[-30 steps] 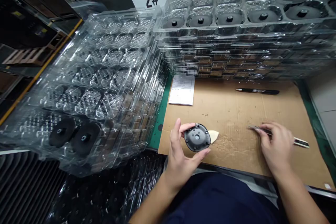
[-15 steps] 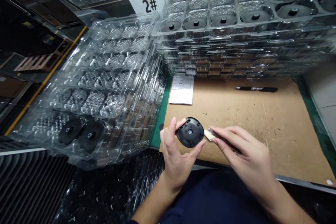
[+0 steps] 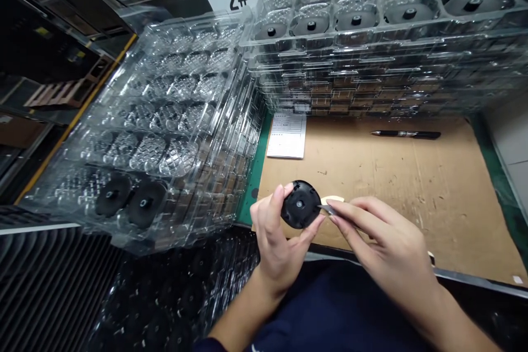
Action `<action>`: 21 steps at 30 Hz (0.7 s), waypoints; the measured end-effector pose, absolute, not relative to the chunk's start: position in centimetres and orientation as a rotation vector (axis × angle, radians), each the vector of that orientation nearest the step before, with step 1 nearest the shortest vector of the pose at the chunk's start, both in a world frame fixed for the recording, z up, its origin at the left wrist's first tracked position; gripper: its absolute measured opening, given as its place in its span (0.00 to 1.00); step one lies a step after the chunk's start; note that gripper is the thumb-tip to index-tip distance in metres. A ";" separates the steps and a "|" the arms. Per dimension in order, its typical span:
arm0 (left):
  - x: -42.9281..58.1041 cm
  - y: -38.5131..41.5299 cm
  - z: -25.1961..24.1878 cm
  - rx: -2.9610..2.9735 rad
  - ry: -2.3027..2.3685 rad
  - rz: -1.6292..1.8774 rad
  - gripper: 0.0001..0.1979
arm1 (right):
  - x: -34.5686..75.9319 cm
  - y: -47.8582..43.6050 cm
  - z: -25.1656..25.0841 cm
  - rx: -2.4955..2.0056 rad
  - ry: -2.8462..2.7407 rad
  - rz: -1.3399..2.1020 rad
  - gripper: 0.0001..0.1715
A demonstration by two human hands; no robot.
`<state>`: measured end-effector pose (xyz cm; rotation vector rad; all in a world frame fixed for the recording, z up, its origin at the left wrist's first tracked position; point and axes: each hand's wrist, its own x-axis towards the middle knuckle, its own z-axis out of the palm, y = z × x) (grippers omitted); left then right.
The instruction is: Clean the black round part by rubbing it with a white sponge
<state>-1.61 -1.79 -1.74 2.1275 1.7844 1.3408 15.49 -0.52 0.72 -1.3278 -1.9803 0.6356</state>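
My left hand (image 3: 278, 231) grips a round black plastic disc (image 3: 300, 210) by its edge, between thumb and fingers. A small hub sits at the disc's centre, with clips around the rim. My right hand (image 3: 390, 242) is closed in a pinch on a slim pointed tool (image 3: 328, 209). Its grey tip meets the disc's right edge; most of its length is hidden in my palm. Just above the tip a curved cream-coloured strip (image 3: 334, 198) shows; whether it belongs to the tool I cannot tell.
Cardboard (image 3: 412, 187) covers the green bench, bearing a black pen (image 3: 406, 134) and a printed paper slip (image 3: 286, 137). Stacked clear trays (image 3: 363, 60) holding black discs stand at the back. Another tray stack (image 3: 157, 126) rises on the left, two discs in its front row.
The tool in my right hand has turned, so its grey tip now points at the disc's edge and the cream strip lies above it. The disc is still in my left hand.
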 end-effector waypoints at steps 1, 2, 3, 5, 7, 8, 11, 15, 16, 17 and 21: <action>-1.6 -1.8 -1.7 2.135 1.790 1.335 0.53 | 15.6 -0.6 0.8 -1.320 -1.998 0.639 0.15; -1.7 -1.8 -1.7 2.146 1.793 1.330 0.52 | 15.7 -0.7 0.9 -1.299 -2.024 0.658 0.15; -1.7 -1.7 -1.7 2.160 1.791 1.324 0.52 | 15.8 -0.7 1.1 -1.273 -2.048 0.687 0.16; -1.9 -1.7 -1.7 2.176 1.786 1.314 0.53 | 16.2 -0.7 1.2 -1.252 -2.059 0.733 0.15; -2.0 -1.6 -1.7 2.163 1.794 1.313 0.53 | 17.0 -0.5 1.0 -1.325 -2.017 0.692 0.14; -2.0 -1.6 -1.8 2.147 1.798 1.314 0.54 | 17.5 -0.3 0.6 -1.384 -1.993 0.642 0.13; -2.0 -1.7 -1.8 2.072 1.784 1.302 0.53 | 19.7 0.3 -1.6 -1.550 -1.978 0.532 0.12; -2.0 -1.6 -1.3 1.926 1.710 1.283 0.53 | 23.8 0.8 -6.0 -1.787 -1.934 0.423 0.14; -2.0 -1.5 -1.1 1.898 1.685 1.256 0.52 | 25.0 0.8 -7.1 -1.838 -1.921 0.372 0.14; -2.0 -1.4 -0.9 1.876 1.649 1.207 0.46 | 26.2 0.8 -8.1 -1.878 -1.908 0.319 0.15; -1.5 -1.1 -0.4 1.901 1.506 0.871 0.12 | 29.4 0.4 -10.9 -1.908 -1.858 0.221 0.15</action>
